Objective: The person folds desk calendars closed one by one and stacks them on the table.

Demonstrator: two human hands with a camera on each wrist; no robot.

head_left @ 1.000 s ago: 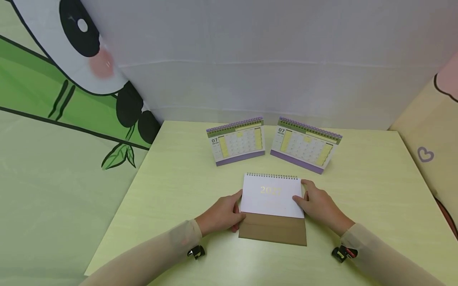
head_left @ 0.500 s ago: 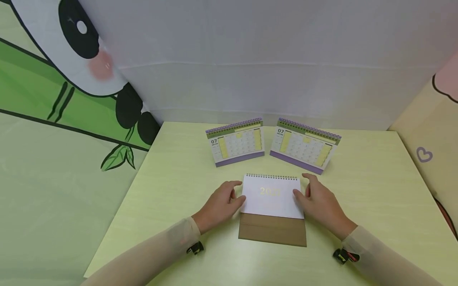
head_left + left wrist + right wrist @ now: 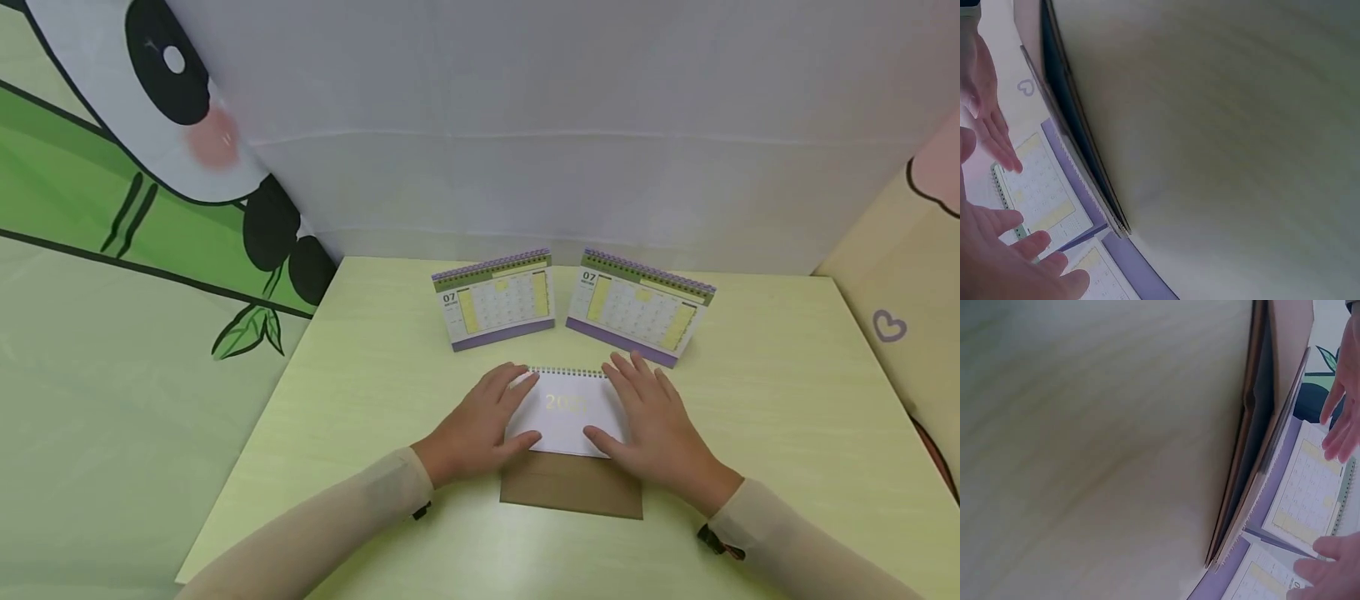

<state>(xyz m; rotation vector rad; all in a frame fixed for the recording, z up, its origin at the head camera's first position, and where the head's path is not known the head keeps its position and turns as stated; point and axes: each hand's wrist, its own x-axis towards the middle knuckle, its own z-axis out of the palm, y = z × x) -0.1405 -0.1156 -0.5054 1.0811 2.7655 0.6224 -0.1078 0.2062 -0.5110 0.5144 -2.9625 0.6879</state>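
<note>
A white spiral-bound desk calendar (image 3: 567,417) with gold year lettering lies low on the table, its brown cardboard base (image 3: 570,485) showing toward me. From the side, in the left wrist view, its folded layers (image 3: 1079,125) appear nearly flat, with a narrow dark gap between them. My left hand (image 3: 480,429) is over its left edge, fingers spread. Over the right edge is my right hand (image 3: 656,425), fingers also extended. Both wrist views show the hands raised above the calendar, gripping nothing. The hands hide parts of its side edges and top corners.
Two purple-and-green desk calendars stand behind, one at left (image 3: 498,300) and one at right (image 3: 637,304), both angled inward. The pale yellow table (image 3: 360,367) meets a white backdrop (image 3: 480,167) at the rear.
Both hands have left the calendar's side edges and moved inward above it, their fingers spreading. The white calendar and the two behind it stay in place.
</note>
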